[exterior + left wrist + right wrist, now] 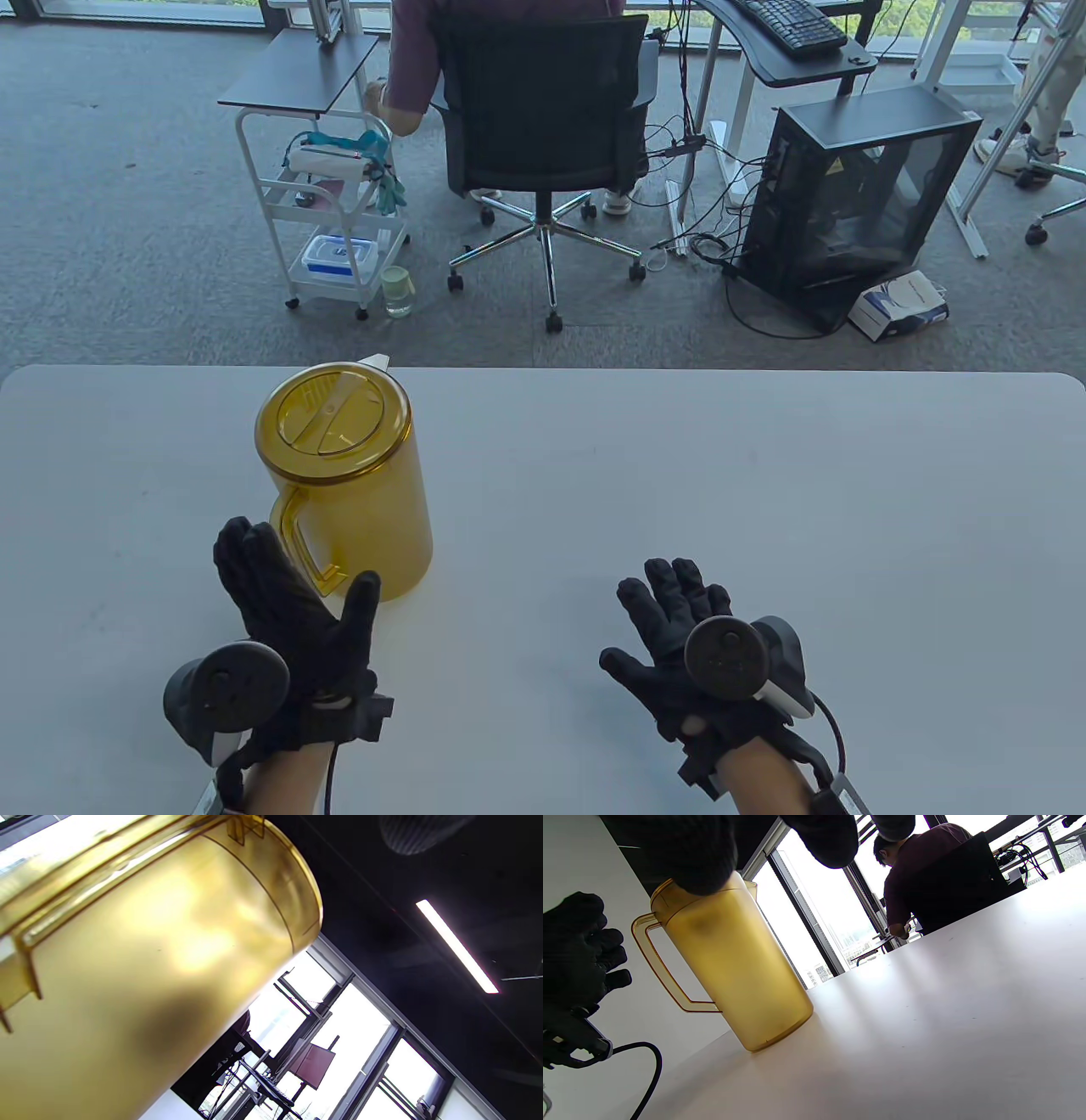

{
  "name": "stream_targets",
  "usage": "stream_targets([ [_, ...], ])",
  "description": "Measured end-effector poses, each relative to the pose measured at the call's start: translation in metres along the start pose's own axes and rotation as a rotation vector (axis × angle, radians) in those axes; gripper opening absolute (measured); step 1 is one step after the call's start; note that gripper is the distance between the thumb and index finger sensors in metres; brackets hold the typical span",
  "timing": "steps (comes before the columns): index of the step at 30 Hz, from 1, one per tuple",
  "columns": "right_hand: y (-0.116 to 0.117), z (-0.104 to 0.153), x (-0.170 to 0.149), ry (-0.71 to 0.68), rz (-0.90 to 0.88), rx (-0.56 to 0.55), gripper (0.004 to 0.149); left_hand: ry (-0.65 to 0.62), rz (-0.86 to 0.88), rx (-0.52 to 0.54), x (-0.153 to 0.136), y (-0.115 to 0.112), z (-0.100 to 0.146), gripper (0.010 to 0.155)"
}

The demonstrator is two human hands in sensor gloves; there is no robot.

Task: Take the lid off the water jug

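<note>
Grey carpet runs beyond the far edge of the white surface [764, 475], where a person [424, 51] sits with their back to me in a black office chair [543, 102]. To their left is a white trolley [331, 212], to their right a black computer case [857, 195] on the floor.

On the surface, towards its left and far edge, stands the amber water jug [365, 509], upright, its handle [297, 543] turned towards me. Its lid [333, 418] sits on the rim, closed, with a white spout tip showing at the far side.

My left hand [288, 611] is just beside the handle, fingers straight and held together, thumb spread out to the right near the foot of the jug; it grips nothing, and I cannot tell whether the thumb touches the jug's wall. In the left wrist view the jug's amber wall fills most of the picture.

My right hand [679, 637] lies well apart from the jug, near the middle of the surface, palm down, its fingers relaxed and slightly spread, holding nothing. The trackers sit on the backs of both hands.
</note>
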State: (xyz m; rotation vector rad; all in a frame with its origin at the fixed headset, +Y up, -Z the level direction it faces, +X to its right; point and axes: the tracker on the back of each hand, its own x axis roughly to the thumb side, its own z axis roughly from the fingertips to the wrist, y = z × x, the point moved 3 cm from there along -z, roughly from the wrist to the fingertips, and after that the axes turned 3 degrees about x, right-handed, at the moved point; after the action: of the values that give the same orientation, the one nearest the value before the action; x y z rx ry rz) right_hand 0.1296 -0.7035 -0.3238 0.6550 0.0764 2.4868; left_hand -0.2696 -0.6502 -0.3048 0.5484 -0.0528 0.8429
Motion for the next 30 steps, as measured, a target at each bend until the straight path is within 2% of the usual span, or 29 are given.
stream_targets([
  [6,0.002,0.0,-0.001,0.001,-0.046,0.022,0.086,0.242,0.242,0.003,-0.052,-0.009,-0.004,0.101],
  [11,0.002,0.0,-0.003,0.005,-0.08,0.028,0.086,0.333,0.364,0.055,-0.08,-0.013,-0.006,0.081],
  [13,0.003,0.0,-0.003,0.005,-0.087,0.033,0.086,0.322,0.374,0.042,-0.084,-0.015,-0.009,0.063],
  [15,0.003,0.0,-0.003,0.006,-0.09,0.033,0.086,0.317,0.381,0.054,-0.088,-0.014,-0.011,0.053],
  [18,0.003,0.001,-0.003,0.008,-0.089,0.034,0.085,0.309,0.412,0.044,-0.089,-0.016,-0.011,0.049],
  [22,0.002,0.001,-0.004,0.01,-0.092,0.036,0.086,0.374,0.58,0.059,-0.093,-0.019,-0.008,0.043],
  [25,0.002,0.001,-0.004,0.014,-0.101,0.036,0.086,0.365,0.613,0.076,-0.093,-0.018,-0.005,0.043],
  [30,0.001,0.002,-0.008,0.03,-0.117,0.031,0.086,0.367,0.764,0.075,-0.088,-0.024,-0.003,0.044],
])
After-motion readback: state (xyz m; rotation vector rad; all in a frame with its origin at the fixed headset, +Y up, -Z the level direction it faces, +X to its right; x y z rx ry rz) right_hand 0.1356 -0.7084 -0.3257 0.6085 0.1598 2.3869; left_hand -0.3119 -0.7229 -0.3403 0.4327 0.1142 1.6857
